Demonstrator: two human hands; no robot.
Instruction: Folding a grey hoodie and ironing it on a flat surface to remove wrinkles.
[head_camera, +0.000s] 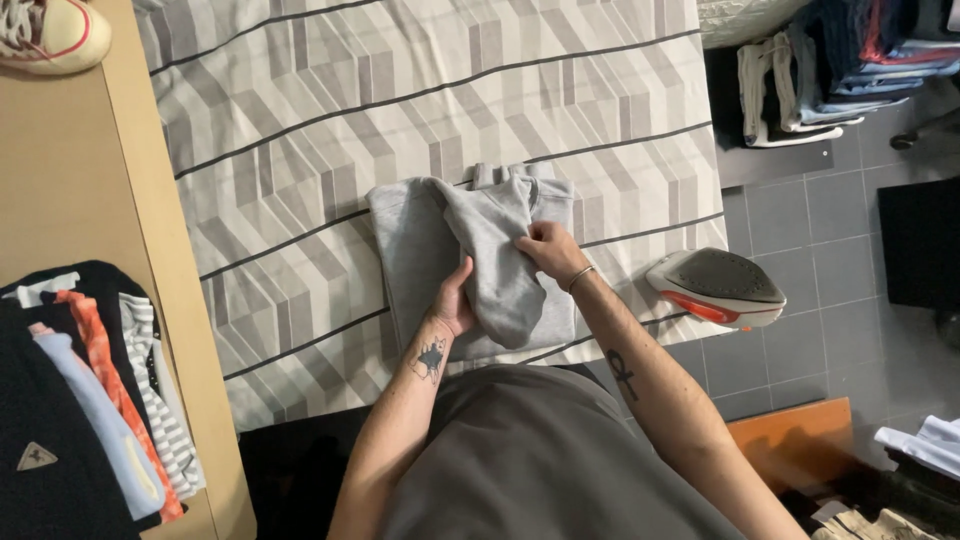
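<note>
Both hands work a grey garment (470, 265) at centre frame, on a striped cloth (300, 120) that covers the work surface.

Left hand (455, 305): fingers closed under the lower edge of a raised fold, gripping it. Right hand (548, 250): fingers pinched shut on the same fold near its top.

Garment: partly folded into a rough rectangle, long axis running bottom to top of frame, a ribbed end pointing to the upper frame. The loose fold hangs diagonally across it, from upper left to lower right.

Risks, as judged: the lifted fold could slip from the pinch and fall askew, spoiling the square edges below. An iron (715, 288) sits at the cloth's right edge, near the right forearm; if hot, an elbow swing could meet it or knock it to the tiled floor (800, 220).

Far upper left, a shoe (45, 35) rests on the wooden bench (70, 180).
</note>
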